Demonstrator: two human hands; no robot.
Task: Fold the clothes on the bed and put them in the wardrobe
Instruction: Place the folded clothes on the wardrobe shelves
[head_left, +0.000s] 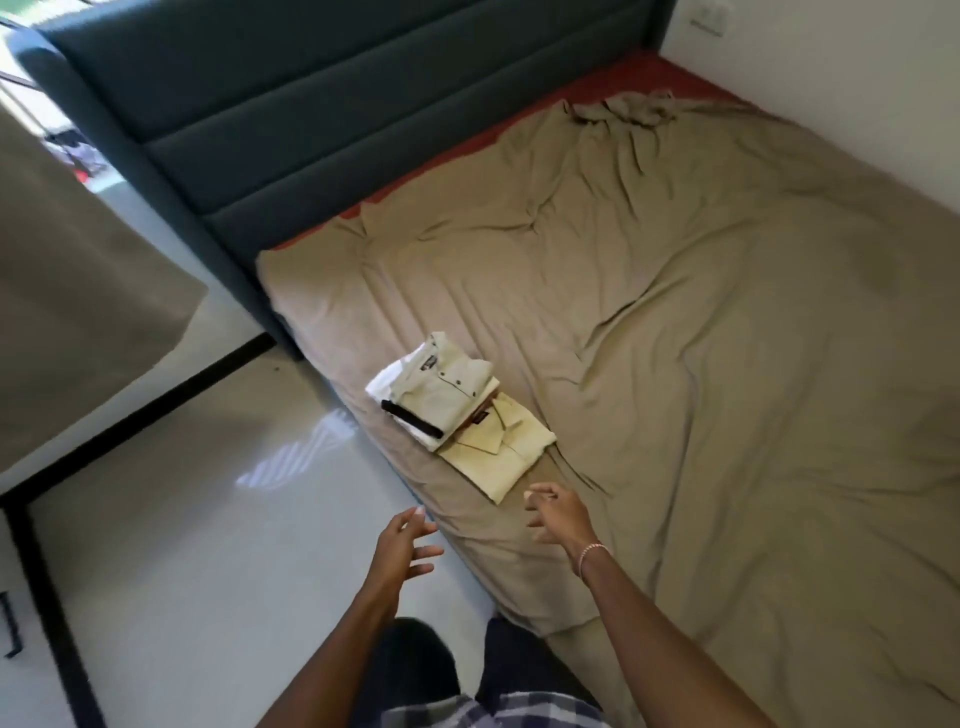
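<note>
Folded clothes lie near the left edge of the bed (701, 364). A pale green folded shirt (447, 387) sits on top of a white garment (387, 382), with a black band along its near side. A pale yellow folded shirt (498, 449) lies beside and partly under it, nearer to me. My right hand (558, 514) hovers just short of the yellow shirt, fingers loosely spread, holding nothing. Over the floor by the bed's edge, my left hand (405, 545) is stretched out with fingers apart, also holding nothing.
The bed wears a rumpled tan sheet, with red mattress showing along the dark green padded headboard (311, 114). White glossy floor (208, 545) lies to the left. A tan curtain (67, 312) hangs at far left. A white wall (857, 104) bounds the bed's right side.
</note>
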